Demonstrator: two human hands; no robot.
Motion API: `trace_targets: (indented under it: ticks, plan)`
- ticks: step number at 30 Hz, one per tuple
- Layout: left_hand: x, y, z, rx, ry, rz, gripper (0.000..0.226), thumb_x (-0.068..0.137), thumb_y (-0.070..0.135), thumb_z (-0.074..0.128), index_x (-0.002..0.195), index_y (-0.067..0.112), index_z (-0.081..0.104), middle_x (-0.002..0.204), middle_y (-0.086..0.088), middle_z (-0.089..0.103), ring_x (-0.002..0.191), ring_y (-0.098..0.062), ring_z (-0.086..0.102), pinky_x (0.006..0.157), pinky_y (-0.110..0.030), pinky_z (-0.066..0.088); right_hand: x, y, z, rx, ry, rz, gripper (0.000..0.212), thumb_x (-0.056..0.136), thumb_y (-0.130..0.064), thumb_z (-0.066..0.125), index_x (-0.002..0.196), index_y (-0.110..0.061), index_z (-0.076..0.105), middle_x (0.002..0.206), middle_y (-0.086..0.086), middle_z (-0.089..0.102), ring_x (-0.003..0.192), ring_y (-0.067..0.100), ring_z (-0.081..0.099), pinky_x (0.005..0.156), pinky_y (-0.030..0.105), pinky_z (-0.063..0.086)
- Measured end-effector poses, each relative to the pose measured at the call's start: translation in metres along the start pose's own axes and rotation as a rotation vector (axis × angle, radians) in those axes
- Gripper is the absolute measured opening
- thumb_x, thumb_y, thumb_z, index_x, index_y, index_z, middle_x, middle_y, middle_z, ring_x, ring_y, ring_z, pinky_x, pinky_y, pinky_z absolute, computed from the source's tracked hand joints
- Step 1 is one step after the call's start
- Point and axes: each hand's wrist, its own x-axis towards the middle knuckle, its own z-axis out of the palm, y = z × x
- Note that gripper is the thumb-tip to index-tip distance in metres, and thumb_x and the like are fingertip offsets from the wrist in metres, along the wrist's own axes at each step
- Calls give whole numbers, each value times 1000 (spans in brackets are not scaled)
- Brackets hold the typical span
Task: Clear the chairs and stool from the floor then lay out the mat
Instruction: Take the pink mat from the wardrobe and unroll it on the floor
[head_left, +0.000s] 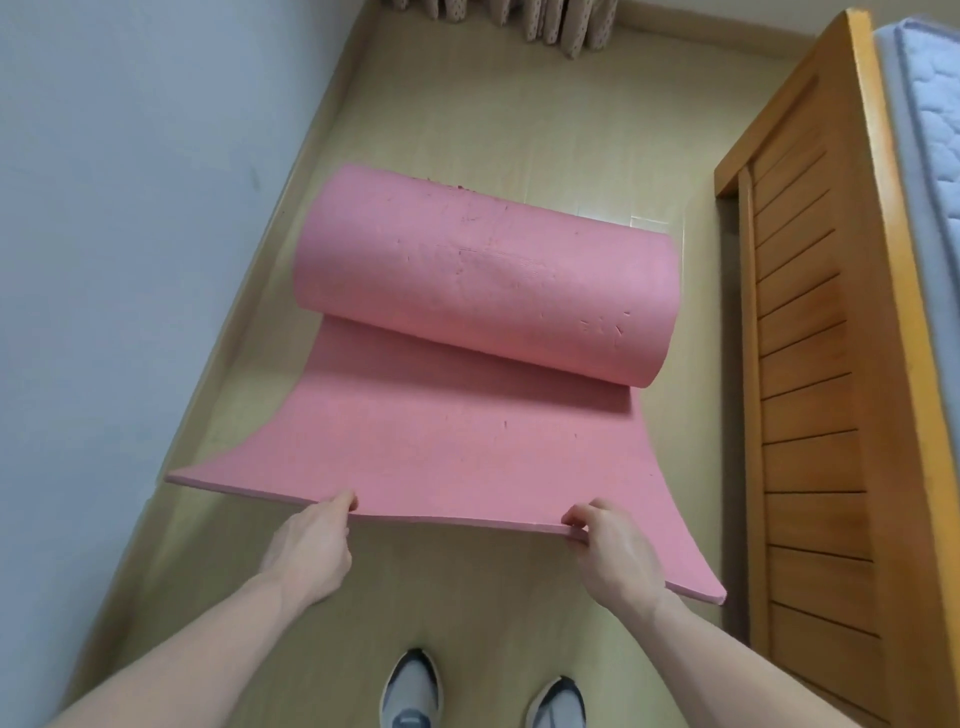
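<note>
Fingers (347, 503) of left hand (311, 545) and right hand (608, 551) pinching near edge of pink mat (467, 426) | forearms extended forward, palms down | mat half unrolled, roll resting on floor (519, 130) beside wooden door (810, 364)

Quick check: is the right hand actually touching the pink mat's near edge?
Touching. The head view shows the right hand pinching the near edge of the mat, fingers curled over the top; the left hand grips the same edge.
</note>
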Motion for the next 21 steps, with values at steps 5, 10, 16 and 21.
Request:
trace_targets:
  ticks: [5, 10, 16, 21]
  plan:
    - [-25, -11, 29, -9, -183, 18, 58, 88, 3, 43, 139, 30, 40, 143, 4, 54, 122, -25, 58, 100, -37, 47, -13, 12, 44, -9, -54, 77, 37, 94, -6, 50, 115, -25, 73, 107, -4, 59, 106, 23, 60, 80, 33, 50]
    - [-36, -11, 44, -31, -338, -6, 67, 87, 4, 43, 150, 24, 29, 152, 0, 46, 132, -24, 53, 109, -38, 43, -27, 18, 58, -12, -79, 99, 36, 99, -8, 48, 122, -23, 72, 109, -2, 62, 106, 23, 62, 87, 33, 51]
    - [-41, -3, 35, 22, -382, 10, 66, 86, 6, 46, 150, 23, 40, 158, 3, 39, 143, -17, 39, 118, -30, 33, -31, 4, 35, -34, -87, -9, 45, 91, 3, 46, 114, -24, 74, 105, -7, 62, 98, 19, 62, 84, 32, 52]
    - [-40, 4, 27, 239, -351, 124, 64, 83, 6, 45, 142, 27, 53, 169, 0, -2, 156, -21, 0, 127, -42, 10, -29, 8, 21, 5, -76, -106, 47, 89, 3, 52, 117, -28, 73, 107, -14, 62, 99, 14, 62, 81, 24, 47]
